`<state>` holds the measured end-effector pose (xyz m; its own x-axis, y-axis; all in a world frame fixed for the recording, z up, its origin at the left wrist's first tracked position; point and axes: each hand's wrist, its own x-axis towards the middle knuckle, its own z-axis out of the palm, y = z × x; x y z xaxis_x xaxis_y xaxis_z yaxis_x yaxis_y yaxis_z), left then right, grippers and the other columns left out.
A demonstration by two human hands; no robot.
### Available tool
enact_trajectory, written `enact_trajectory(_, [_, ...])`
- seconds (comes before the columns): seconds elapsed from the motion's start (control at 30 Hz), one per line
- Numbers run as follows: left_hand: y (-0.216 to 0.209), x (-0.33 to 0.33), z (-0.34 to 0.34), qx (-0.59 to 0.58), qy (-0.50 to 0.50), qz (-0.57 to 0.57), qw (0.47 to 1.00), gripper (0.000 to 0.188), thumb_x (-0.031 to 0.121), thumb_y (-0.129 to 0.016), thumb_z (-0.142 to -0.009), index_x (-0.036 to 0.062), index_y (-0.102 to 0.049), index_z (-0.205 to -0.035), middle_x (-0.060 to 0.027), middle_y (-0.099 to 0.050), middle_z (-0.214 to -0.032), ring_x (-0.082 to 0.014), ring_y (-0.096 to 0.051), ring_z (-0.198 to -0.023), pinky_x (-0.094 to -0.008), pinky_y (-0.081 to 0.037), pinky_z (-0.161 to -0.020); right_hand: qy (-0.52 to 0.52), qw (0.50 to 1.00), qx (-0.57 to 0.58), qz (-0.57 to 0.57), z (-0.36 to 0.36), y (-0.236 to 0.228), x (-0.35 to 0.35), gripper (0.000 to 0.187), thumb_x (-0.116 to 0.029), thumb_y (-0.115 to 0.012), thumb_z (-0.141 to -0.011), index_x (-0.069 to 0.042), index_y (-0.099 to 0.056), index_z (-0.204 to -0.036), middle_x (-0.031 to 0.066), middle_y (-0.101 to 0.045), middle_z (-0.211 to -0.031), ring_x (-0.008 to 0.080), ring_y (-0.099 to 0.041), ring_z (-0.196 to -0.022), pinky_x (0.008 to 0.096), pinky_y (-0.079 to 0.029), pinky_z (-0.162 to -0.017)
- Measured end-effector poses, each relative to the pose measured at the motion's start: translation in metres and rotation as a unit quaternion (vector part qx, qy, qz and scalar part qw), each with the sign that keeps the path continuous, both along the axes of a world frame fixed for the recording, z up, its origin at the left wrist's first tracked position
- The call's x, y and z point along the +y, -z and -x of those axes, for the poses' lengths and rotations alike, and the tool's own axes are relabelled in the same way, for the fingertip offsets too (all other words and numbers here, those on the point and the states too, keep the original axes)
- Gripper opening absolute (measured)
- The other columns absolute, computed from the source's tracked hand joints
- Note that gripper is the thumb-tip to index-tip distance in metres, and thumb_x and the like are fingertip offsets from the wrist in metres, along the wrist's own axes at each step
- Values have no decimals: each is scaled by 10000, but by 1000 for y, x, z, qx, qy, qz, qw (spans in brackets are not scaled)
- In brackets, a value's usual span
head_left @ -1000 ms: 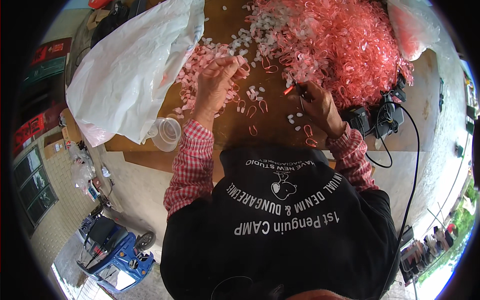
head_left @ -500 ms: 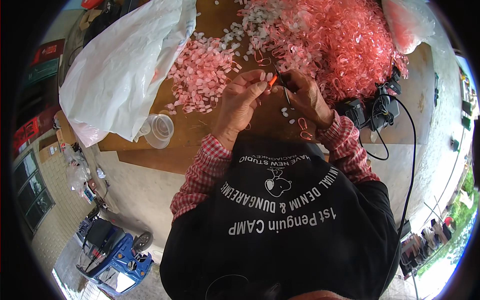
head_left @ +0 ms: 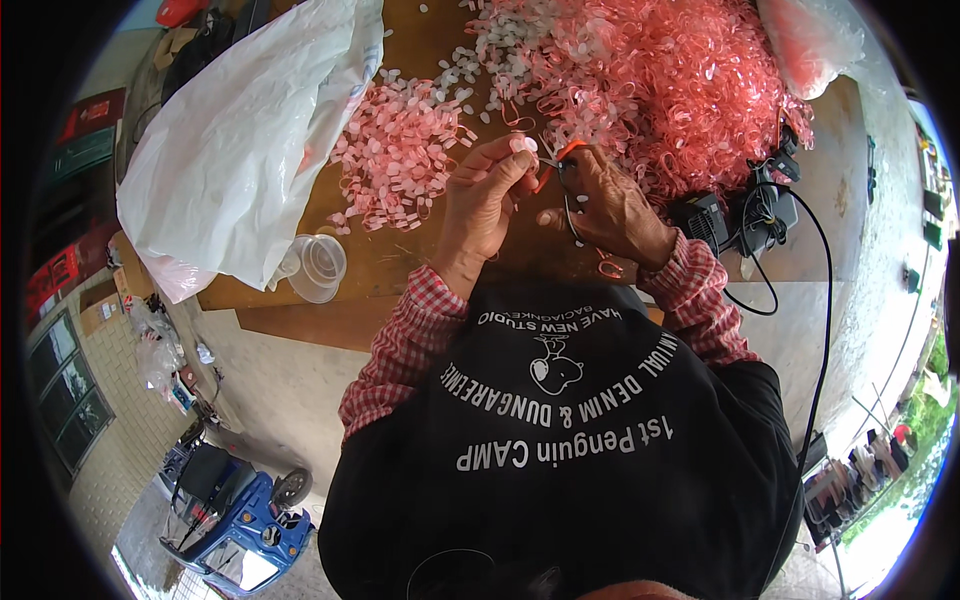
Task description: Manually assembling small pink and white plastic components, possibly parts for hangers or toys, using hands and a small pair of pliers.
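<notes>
My left hand (head_left: pixel 480 205) is closed in a pinch on a small pale-pink plastic piece (head_left: pixel 523 146), with part of it hidden by the fingers. My right hand (head_left: pixel 618 205) grips a pair of scissors (head_left: pixel 571 150) with orange and black handles. Their blades point toward the left fingertips, close to the held piece. Left of my left hand lies a pile of short pink plastic pieces (head_left: pixel 390 155). A far larger heap of pink plastic loops (head_left: pixel 680 90) spreads beyond my right hand, with whitish oval bits (head_left: pixel 460 68) scattered between the two.
A white plastic sack (head_left: pixel 250 140) covers the table's left side, beside a clear round tub (head_left: pixel 320 268). Black power adapters and cables (head_left: pixel 755 215) sit at the right. A pink-filled clear bag (head_left: pixel 815 45) stands far right. Brown tabletop (head_left: pixel 400 265) shows near me.
My right hand has opened its grip somewhat and turned, so the scissors' orange handle now shows higher up. My left hand has stayed nearly in place, still pinching.
</notes>
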<state>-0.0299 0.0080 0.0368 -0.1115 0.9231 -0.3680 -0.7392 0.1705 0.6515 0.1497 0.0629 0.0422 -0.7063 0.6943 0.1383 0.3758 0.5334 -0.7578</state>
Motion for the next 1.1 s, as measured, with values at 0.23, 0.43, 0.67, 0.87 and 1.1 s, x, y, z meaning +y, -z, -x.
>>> enact_trajectory(0.23, [2, 0, -4, 50, 21, 54, 997, 239, 123, -687, -824, 43, -644, -1045, -29, -663, -890, -74, -591, -742, -191, -447, -632, -4, 1000, -14, 10, 1, 0, 4, 726, -418, -741, -712, 36, -409, -1171, 190, -513, -987, 364, -540, -901, 415, -458, -747])
enact_trajectory(0.43, [2, 1, -2, 61, 26, 65, 996, 222, 110, -676, -831, 30, -649, -1036, -35, -667, -896, -76, -601, -756, -195, -467, -661, -3, 999, -39, -22, 6, -8, 6, 668, -417, -713, -740, 23, -419, -1147, 194, -517, -968, 377, -552, -864, 429, -459, -706])
enact_trajectory(0.67, [3, 8, -5, 24, 7, 61, 998, 212, 88, -656, -843, 10, -634, -1039, -58, -660, -937, -103, -624, -802, -225, -510, -724, 38, 996, -67, -49, 8, -8, 1, 457, -379, -655, -801, -7, -472, -994, 169, -522, -862, 367, -562, -728, 422, -450, -581])
enact_trajectory(0.87, [1, 7, -6, 41, 40, 88, 995, 201, 80, -653, -844, 9, -621, -1030, -62, -653, -946, -114, -626, -821, -231, -507, -772, 85, 989, -120, -5, 5, 1, -3, 259, -297, -604, -824, -56, -519, -861, 116, -556, -817, 321, -588, -699, 428, -467, -565])
enact_trajectory(1.1, [7, 11, -14, 85, -11, 11, 996, 178, 114, -672, -834, 43, -623, -989, -17, -654, -879, -82, -606, -765, -173, -443, -631, 65, 995, -66, 38, -6, 7, -3, 276, -275, -581, -882, -16, -523, -805, 131, -545, -610, 296, -561, -529, 382, -436, -485])
